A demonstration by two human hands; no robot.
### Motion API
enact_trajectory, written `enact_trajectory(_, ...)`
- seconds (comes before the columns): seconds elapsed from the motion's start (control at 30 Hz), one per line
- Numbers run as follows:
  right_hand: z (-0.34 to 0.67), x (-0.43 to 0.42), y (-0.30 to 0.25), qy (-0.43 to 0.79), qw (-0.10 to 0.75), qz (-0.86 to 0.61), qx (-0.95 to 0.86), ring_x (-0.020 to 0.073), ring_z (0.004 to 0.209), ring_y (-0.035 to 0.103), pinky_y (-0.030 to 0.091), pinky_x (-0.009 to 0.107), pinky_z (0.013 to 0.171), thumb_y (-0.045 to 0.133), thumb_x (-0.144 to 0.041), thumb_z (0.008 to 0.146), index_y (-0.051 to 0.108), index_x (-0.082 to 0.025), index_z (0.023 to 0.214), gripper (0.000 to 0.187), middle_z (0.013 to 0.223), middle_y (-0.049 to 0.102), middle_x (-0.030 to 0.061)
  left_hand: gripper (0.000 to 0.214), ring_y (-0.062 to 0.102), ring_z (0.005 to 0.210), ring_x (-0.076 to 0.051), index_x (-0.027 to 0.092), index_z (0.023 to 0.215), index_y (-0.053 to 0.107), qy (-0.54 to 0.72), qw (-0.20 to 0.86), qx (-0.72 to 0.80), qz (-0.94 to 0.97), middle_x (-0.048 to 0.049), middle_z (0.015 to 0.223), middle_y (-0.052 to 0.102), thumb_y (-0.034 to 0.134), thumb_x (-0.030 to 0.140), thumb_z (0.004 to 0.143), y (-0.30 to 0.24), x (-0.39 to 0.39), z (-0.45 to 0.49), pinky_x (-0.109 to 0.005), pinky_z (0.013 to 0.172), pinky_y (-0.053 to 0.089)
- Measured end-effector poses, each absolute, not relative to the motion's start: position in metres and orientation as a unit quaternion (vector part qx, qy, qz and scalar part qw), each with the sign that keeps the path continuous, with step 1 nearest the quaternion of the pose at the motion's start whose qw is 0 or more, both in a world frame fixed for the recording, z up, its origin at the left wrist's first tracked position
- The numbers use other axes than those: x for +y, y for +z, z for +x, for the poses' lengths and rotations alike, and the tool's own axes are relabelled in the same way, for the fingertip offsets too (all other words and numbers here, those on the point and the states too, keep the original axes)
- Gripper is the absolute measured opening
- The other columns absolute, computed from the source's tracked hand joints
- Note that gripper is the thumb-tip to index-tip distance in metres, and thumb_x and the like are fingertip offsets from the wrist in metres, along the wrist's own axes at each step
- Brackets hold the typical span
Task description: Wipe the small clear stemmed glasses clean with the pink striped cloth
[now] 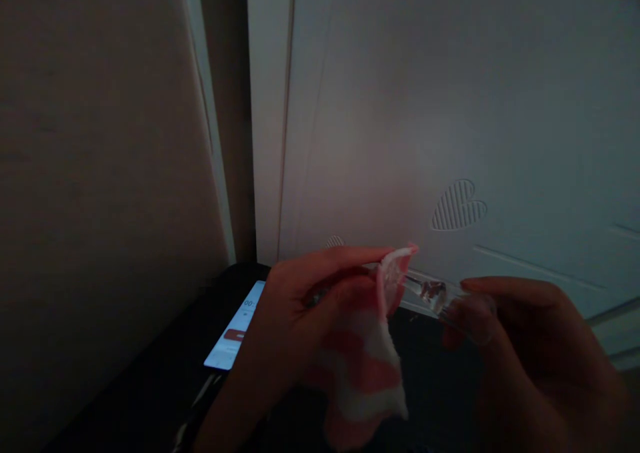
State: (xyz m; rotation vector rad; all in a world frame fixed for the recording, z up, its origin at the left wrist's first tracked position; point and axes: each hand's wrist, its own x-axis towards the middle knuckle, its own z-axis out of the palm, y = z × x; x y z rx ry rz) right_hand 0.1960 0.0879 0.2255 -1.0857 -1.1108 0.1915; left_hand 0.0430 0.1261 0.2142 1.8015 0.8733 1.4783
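Note:
My left hand is closed on a pink-and-white cloth, whose upper edge is folded up and whose lower part hangs down. A clear, narrow transparent object reaches from the cloth toward the right. Its wider right end sits between the thumb and fingers of my right hand. Where it enters the cloth, its left end is partly covered, and dim light keeps me from making out its exact kind.
A lit phone lies on the dark surface left of my hands, partly behind my left wrist. Close behind stands a white panel with an embossed heart. A brownish panel rises on the left.

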Motion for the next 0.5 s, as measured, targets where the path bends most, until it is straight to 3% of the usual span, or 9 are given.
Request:
enact_trajectory(0.33,0.1874,0.0823,0.2261,0.054,0.703,-0.5,-0.504,0.0083,0.053,0.052,0.038,0.021,0.049,0.061,-0.016,0.075,0.064,-0.023,0.075,0.007,0.062,0.058,-0.0053,0.028,0.067,0.072,-0.005,0.031,0.091,0.07,0.605,0.435,0.291,0.6,0.0119,0.084,0.074,0.061,0.008,0.08,0.2156,0.1258,0.0435,-0.004,0.059,0.048)
enact_trajectory(0.5,0.1914,0.0843,0.2242,0.078,0.703,-0.481,-0.518,0.0073,0.054,0.054,0.039,0.02,0.05,0.062,-0.013,0.073,0.064,-0.023,0.077,0.011,0.062,0.058,-0.0068,0.024,0.068,0.073,-0.008,0.028,0.087,0.072,0.606,0.484,0.262,0.574,0.0073,0.082,0.074,0.066,0.009,0.075,0.2205,0.1243,0.0414,-0.008,0.062,0.051)
